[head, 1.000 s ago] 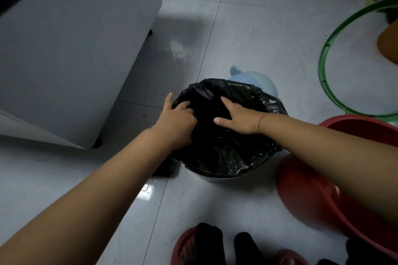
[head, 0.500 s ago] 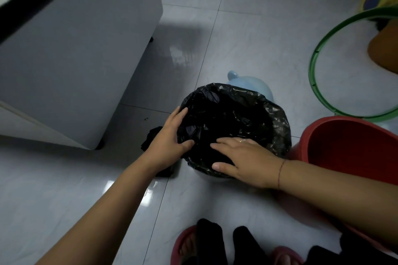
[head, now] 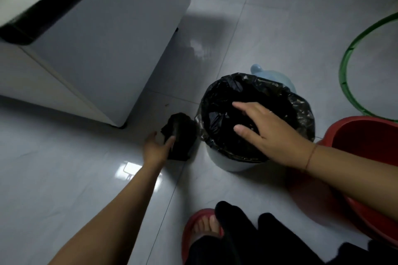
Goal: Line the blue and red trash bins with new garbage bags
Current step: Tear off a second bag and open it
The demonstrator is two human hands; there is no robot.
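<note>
Gently now, pinch a loose fold of the limp, slippery garbage-bag wad (head: 179, 133) touching the half-open left hand (head: 156, 149), right hand (head: 271, 133) splayed empty over the blue bin (head: 232, 164).

Home interior, ordinary lived-in room. Glossy pale floor tiles (head: 280, 28) throughout. White box-like appliance (head: 97, 38) with black top trim at 10 o'clock. Green plastic hoop (head: 342, 75) at 3 o'clock, red bin (head: 366, 142) at 4 o'clock. Bare foot in red slipper (head: 188, 229) at 6 o'clock.
</note>
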